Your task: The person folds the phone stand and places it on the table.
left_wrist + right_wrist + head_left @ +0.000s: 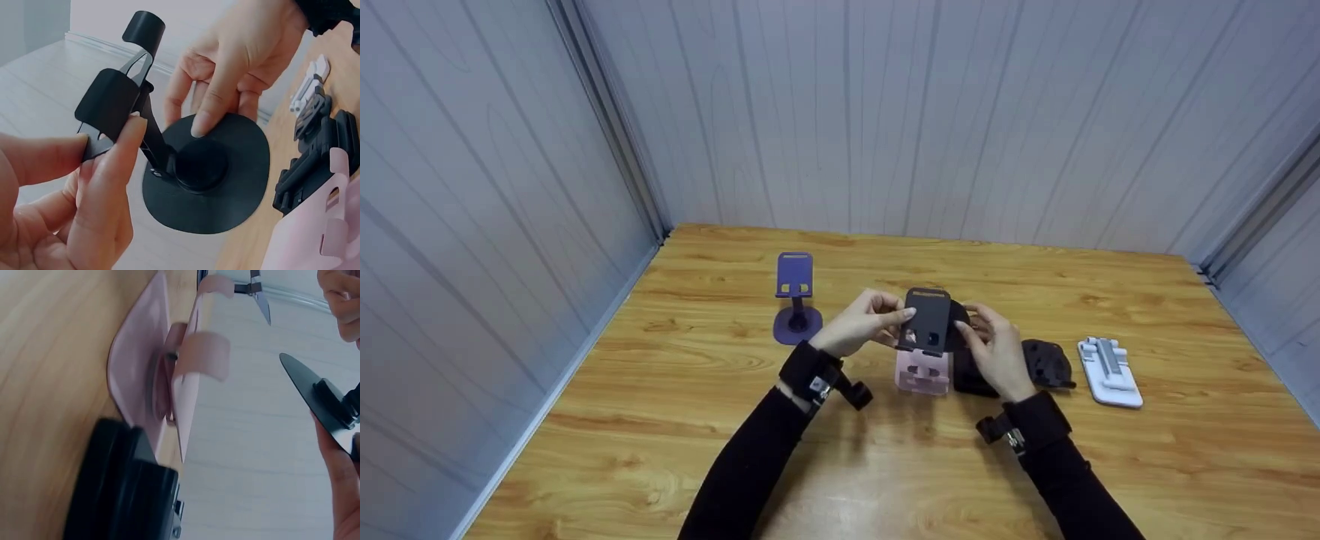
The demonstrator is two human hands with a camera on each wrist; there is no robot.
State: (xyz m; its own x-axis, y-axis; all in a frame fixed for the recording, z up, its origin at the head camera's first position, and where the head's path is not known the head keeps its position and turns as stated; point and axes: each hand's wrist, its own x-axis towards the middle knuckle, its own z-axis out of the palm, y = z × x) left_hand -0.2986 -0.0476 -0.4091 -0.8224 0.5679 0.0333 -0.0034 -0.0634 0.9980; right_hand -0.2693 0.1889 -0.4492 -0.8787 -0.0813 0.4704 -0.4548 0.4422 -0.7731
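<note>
Both hands hold a black phone stand (pixel 926 319) above the table, its cradle unfolded away from its base. My left hand (pixel 856 324) pinches the cradle plate near its edge between thumb and fingers. On the other side, my right hand (pixel 999 351) grips the rounded base (pixel 244 191), thumb on its top face and fingers behind. In the left wrist view, an arm joins the base to the cradle with its two curved hooks (pixel 107 101). Just below the held stand sits a pink phone stand (pixel 922 381), partly overlapped by it in the head view.
A purple phone stand (pixel 794 276) stands upright at the left. Right of the pink one lie a black folded stand (pixel 973 381), partly behind my right hand, another black stand (pixel 1046 364) and a white folded stand (pixel 1110 375). Pale panels (pixel 840 112) enclose the wooden table (pixel 660 420).
</note>
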